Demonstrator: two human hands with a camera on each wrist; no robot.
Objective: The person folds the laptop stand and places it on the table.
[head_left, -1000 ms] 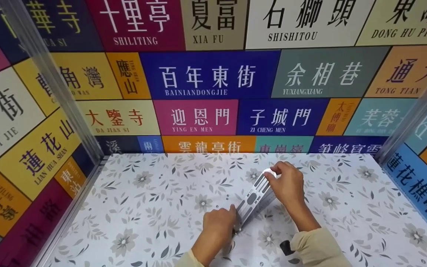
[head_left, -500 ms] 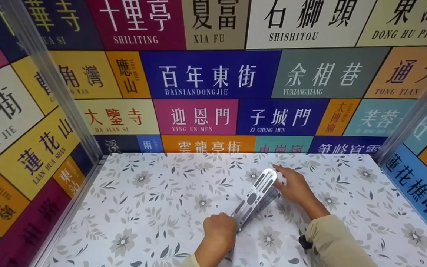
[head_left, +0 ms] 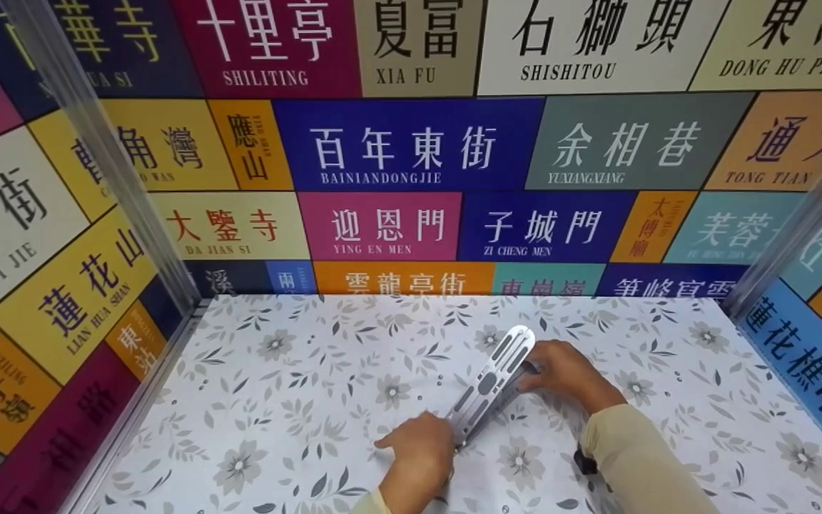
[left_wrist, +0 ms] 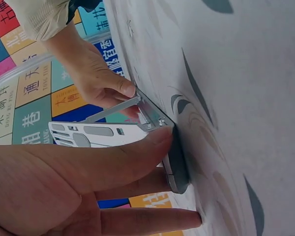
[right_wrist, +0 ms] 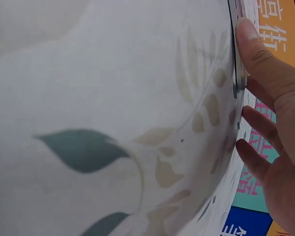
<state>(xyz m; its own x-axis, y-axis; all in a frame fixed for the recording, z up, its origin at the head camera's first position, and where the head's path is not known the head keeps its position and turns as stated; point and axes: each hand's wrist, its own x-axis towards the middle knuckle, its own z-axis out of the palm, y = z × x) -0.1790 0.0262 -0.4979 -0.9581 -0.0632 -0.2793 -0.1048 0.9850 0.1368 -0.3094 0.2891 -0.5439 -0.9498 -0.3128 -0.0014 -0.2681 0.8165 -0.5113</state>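
Note:
A silver metal folding stand (head_left: 488, 384) with long slots sits on the floral tabletop, its slotted plate raised at a slant over a flat base. My left hand (head_left: 419, 451) grips the near, hinged end. In the left wrist view, that thumb presses on the hinge end of the stand (left_wrist: 176, 164), with a finger behind it; a thin strut (left_wrist: 113, 109) props the plate from the base. My right hand (head_left: 569, 373) pinches the far end of the base beneath the raised plate. The right wrist view shows the right thumb (right_wrist: 253, 42) against the base's edge.
White cloth with grey flowers and leaves covers the tabletop (head_left: 275, 400). Colourful sign-printed panels (head_left: 411, 143) wall the back and both sides. Clear corner posts (head_left: 125, 164) rise at the left and right. A black strap piece (head_left: 585, 461) hangs by the right sleeve.
The right hand let go of the raised plate's top end, drew back to the right, then took hold of the base below it. The left thumb now sticks out to the left.

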